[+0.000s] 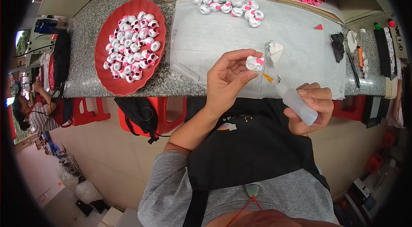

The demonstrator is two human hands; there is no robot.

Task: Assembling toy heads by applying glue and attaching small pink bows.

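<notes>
A speckled grey table (82,72) spans the view. On its right side lie a crumpled black cloth (337,47), an orange tool (360,56) and a small red triangle (318,27). At the table's near edge is a red stool (159,109), a black bag (138,116) against it. Left of the table, a person in a striped top (39,115) is near another red stool (77,117).

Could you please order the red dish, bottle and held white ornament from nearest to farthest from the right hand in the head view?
1. Bottle, in the right hand.
2. White ornament, in the left hand.
3. Red dish, far left.
</notes>
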